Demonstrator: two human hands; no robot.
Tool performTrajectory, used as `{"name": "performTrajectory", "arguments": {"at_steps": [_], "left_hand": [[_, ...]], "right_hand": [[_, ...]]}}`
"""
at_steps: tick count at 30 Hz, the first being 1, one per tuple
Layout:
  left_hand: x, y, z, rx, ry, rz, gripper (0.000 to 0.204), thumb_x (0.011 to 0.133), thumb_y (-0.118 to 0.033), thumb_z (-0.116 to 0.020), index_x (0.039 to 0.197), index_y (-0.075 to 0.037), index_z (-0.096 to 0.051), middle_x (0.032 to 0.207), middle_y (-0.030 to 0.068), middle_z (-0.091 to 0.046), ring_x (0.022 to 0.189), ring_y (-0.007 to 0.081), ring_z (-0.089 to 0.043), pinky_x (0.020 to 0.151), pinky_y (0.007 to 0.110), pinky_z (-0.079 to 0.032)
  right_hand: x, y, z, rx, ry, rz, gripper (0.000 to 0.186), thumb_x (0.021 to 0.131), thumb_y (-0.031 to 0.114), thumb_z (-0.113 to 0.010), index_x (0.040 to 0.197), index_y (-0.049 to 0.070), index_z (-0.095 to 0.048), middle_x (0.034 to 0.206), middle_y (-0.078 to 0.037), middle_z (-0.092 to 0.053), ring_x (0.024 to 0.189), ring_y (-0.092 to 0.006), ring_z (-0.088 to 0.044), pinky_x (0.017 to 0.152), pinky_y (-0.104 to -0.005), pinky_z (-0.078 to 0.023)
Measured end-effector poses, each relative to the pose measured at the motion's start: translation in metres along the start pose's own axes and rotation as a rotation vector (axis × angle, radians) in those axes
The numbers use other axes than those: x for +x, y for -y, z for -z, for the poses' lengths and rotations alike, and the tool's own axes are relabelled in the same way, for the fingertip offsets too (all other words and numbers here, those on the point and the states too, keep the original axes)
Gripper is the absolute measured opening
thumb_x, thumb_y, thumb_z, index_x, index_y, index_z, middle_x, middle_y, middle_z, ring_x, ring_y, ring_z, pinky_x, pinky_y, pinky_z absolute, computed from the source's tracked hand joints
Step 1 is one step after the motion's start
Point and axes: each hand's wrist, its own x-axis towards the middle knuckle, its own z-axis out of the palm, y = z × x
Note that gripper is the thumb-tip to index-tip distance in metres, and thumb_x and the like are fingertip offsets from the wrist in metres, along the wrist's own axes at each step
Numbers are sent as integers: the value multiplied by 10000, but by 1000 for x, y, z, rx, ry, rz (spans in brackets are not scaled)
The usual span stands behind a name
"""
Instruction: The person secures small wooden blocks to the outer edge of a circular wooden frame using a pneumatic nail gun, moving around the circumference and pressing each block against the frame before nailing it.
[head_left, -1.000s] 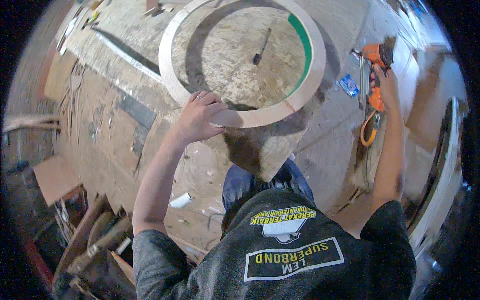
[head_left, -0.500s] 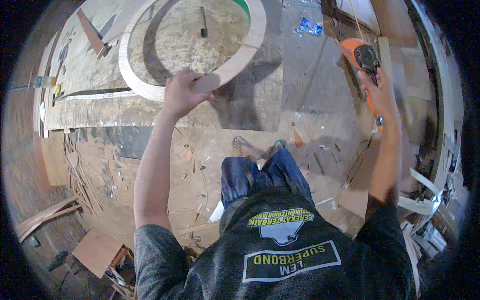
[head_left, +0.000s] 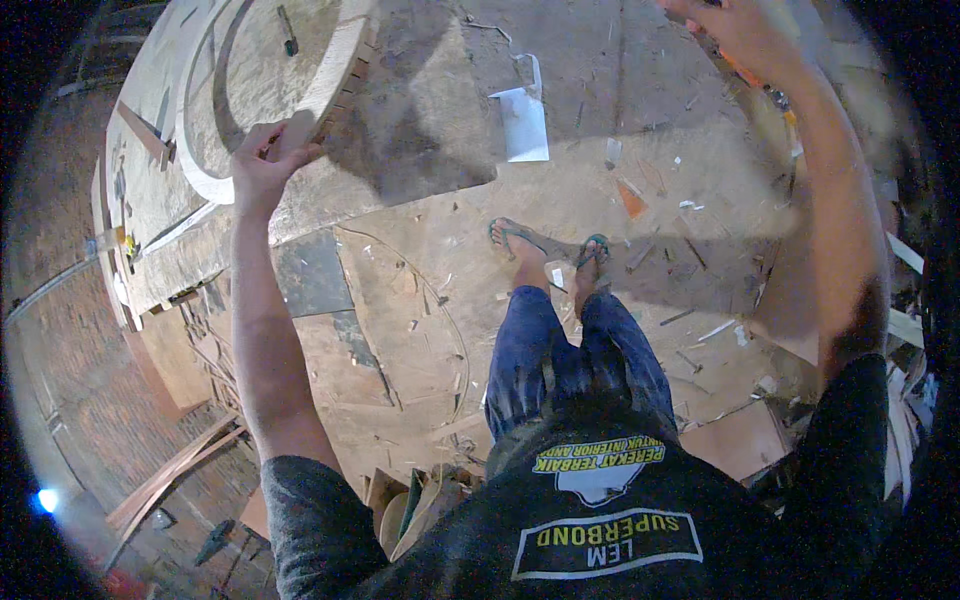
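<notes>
A large pale wooden ring stands on the wooden worktop at the upper left, its outer band marked by several short slits. My left hand grips the ring's near edge, thumb on the outer side and fingers curled over the rim. At the upper right edge, my right hand is wrapped round an orange nail gun. Only part of its orange body and the metal fitting at its end show; the head is out of view.
Inside the ring lies a dark narrow tool. A white sheet rests beyond my feet. Wood strips are piled at the lower left, and an orange scrap lies on the littered floor. A brown board is near my right side.
The view has shifted, so the ring now sits farther left. My right hand and the nail gun have moved up toward the top edge. My left hand keeps its hold on the ring.
</notes>
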Motion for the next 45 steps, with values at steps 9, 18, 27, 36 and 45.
{"name": "performTrajectory", "arguments": {"at_steps": [9, 18, 27, 36, 45], "left_hand": [[20, 3, 2, -290, 146, 170, 719, 821, -339, -931, 1381, 42, -689, 1281, 129, -744, 1151, 199, -701, 1026, 350, -538], [17, -4, -16, -89, 39, -41, 683, 797, -347, -934, 1342, 2, -715, 1223, 120, -764, 1114, 220, -732, 961, 388, -586], [-10, 17, -28, 496, -306, -265, 547, 756, -391, -870, 1253, -202, -744, 1233, 14, -731, 1201, 259, -673, 1162, 511, -345], [0, 10, -41, 533, -379, -304, 638, 732, -502, -907, 1270, -200, -746, 1296, -15, -715, 1286, 239, -621, 1144, 487, -345], [-3, 1, -41, 516, -404, -282, 562, 791, -423, -881, 1298, -219, -753, 1317, -27, -717, 1306, 243, -624, 1176, 524, -323]], "right_hand": [[-16, -23, -15, 69, -49, 87, 505, 927, 190, -839, 1350, 3, -635, 1137, -160, -748, 1033, -238, -674, 940, -388, -527], [-9, 16, -12, -60, -116, 307, 414, 930, 158, -811, 1271, -12, -648, 1113, -189, -745, 1004, -272, -680, 929, -422, -528], [53, 107, -37, -55, 88, 454, 402, 976, 269, -780, 1251, -6, -682, 1109, -159, -765, 1054, -263, -724, 952, -412, -546], [110, 237, -39, -99, 580, 135, 365, 980, 425, -797, 971, 75, -694, 799, -36, -594, 710, -177, -535, 731, -382, -455], [144, 282, -71, 151, 1046, -136, 370, 963, 401, -816, 866, 87, -646, 668, 0, -449, 588, -154, -375, 599, -380, -321]]}}
